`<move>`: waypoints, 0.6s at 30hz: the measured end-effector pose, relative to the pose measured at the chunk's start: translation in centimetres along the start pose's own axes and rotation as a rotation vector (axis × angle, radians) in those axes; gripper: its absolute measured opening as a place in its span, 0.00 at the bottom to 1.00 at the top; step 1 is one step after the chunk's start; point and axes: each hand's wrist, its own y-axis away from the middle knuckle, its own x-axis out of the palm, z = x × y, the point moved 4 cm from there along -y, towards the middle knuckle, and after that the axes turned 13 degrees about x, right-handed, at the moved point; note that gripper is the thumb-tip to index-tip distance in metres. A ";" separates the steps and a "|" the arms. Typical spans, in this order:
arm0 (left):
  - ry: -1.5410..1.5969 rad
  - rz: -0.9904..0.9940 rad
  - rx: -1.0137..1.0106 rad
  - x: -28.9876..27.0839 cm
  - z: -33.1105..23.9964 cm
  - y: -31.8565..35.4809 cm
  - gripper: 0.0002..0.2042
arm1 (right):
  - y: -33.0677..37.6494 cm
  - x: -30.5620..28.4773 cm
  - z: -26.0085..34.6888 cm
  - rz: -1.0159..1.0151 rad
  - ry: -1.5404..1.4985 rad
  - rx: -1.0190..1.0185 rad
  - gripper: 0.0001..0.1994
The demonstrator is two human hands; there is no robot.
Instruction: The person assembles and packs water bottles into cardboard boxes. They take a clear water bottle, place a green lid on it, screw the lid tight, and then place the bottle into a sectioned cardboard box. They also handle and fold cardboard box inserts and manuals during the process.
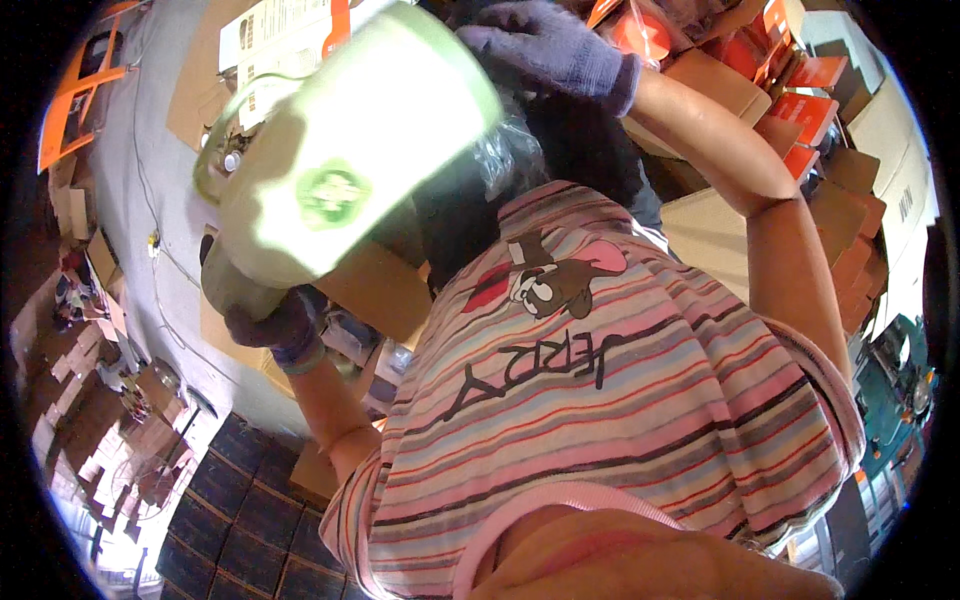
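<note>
A pale green jug-like vessel [400, 110] with a loop handle and a round green emblem is held tilted in front of my body. Strong light washes out much of its side. My left hand [280, 325], in a dark knit glove, is closed around its narrower, darker lower end; some of the fingers are hidden behind it. Beside the wide upper end is my right hand [555, 50], in a grey-purple glove, its fingers loosely extended toward the rim. Whether they touch the vessel I cannot tell. Crumpled clear plastic [508, 150] shows just below the rim.
Orange-and-white printed boxes [800, 115] and open brown cartons [710, 95] crowd the right side. A printed white sheet [285, 35] lies behind the vessel. Stacked dark cartons [235, 490] stand at lower left. A cable [150, 200] runs along the grey floor, and an orange frame [85, 90] stands at far left.
</note>
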 end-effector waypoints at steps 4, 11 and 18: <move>-0.099 -0.166 0.093 -0.4 0.6 0.4 0.38 | 1.8 2.7 -1.7 0.133 0.601 0.019 0.29; -0.108 -0.320 0.105 1.6 0.7 1.8 0.38 | 3.3 5.9 -4.0 0.090 0.434 -0.297 0.17; -0.267 -0.254 0.267 -3.1 2.9 2.8 0.42 | 7.5 2.8 -2.1 0.247 0.004 -0.094 0.12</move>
